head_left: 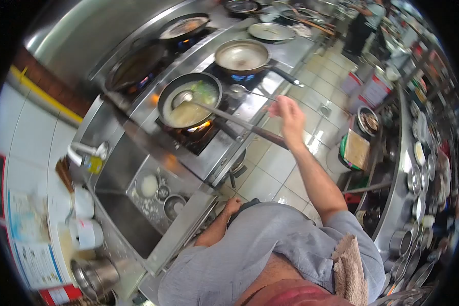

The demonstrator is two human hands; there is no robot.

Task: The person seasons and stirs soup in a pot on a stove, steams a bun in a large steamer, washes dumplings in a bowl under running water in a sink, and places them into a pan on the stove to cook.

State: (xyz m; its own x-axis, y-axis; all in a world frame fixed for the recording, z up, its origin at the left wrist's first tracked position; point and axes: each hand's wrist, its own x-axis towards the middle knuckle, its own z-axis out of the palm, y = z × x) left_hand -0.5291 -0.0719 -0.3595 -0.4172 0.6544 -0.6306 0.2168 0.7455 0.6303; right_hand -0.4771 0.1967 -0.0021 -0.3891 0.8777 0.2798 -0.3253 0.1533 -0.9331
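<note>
My right hand (289,118) is raised beside the stove's front edge, slightly blurred. Its bunched fingers meet the handle end of a metal spoon (238,91), whose bowl hangs over the stovetop. Below that hand, a long-handled ladle (229,117) leans out of a dark frying pan (163,104). Its bowl sits in pale liquid with green pieces, over a flame. My left hand (233,205) is low by my waist, near the counter edge, with fingers curled; whatever they hold, if anything, is hidden.
Another pan (242,55) heats behind, its handle jutting over the front edge. More pans stand along the back burners. A sink (132,204) holding bowls adjoins the stove at left. Shelves with metal bowls (414,179) line the right. Another person (364,25) stands far up the tiled aisle.
</note>
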